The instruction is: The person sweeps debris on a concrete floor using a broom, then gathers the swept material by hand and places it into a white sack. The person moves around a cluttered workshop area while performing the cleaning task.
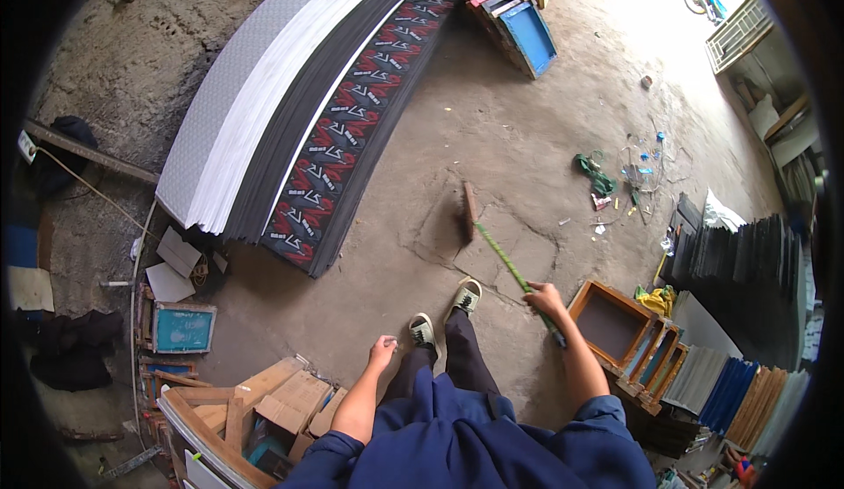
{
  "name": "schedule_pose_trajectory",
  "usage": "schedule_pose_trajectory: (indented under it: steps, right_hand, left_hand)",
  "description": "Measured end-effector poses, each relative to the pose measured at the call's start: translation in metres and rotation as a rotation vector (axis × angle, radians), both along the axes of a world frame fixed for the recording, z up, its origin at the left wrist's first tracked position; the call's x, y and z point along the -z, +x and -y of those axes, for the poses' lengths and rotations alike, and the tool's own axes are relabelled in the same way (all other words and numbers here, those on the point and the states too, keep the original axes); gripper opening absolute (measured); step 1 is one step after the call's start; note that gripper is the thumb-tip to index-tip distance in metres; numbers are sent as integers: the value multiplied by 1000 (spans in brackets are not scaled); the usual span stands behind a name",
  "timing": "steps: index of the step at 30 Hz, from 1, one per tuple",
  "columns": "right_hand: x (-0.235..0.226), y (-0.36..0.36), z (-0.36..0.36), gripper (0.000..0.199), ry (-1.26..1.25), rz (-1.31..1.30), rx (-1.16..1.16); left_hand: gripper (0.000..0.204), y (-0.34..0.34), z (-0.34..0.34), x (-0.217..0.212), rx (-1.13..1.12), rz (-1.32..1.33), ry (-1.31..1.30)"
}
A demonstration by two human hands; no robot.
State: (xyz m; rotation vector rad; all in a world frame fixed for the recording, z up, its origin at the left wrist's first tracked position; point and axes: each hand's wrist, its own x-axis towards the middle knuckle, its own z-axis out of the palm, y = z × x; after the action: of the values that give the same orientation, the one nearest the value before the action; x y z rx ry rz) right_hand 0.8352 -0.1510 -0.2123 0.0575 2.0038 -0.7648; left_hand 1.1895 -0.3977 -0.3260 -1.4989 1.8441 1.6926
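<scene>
A broom with a green patterned handle slants across the floor in front of me. My right hand is wrapped round the upper part of that handle. At its far end the broom's brownish head rests on or just above the cracked concrete. My left hand hangs by my left leg, its fingers curled in; whether something small sits in them is hidden. Loose litter with a green cloth-like piece lies on the floor to the right, apart from the broom.
Long stacked sheets stand at the left. A blue-panelled frame leans at the far end. Wooden frames and dark stacked sheets line the right. Cardboard boxes sit at my near left. A bicycle is far right.
</scene>
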Motion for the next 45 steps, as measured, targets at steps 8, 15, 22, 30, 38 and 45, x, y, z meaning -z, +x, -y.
schedule_pose_trajectory:
  steps: [8, 15, 22, 30, 38, 45]
  right_hand:
    - [-1, -83, -60, 46, 189, -345, 294]
    - [-29, -49, 7, 46, -246, 21, 483]
    - [29, 48, 177, 45, -472, 521, 448]
    - [61, 117, 278, 39, -326, 543, 372]
    - [-13, 132, 105, 43, 83, 153, 229]
    - [-19, 104, 41, 44, 318, -183, 378]
  left_hand:
    - [17, -85, -12, -11, -28, -74, 45]
    - [15, -53, 29, 5, -134, -122, 11]
    - [15, -13, 89, -3, -142, -74, 49]
    - [18, 63, 182, 0, -33, 42, -34]
    - [19, 77, 233, 24, 157, 107, -4]
    - [17, 15, 223, 41, 295, -80, 65]
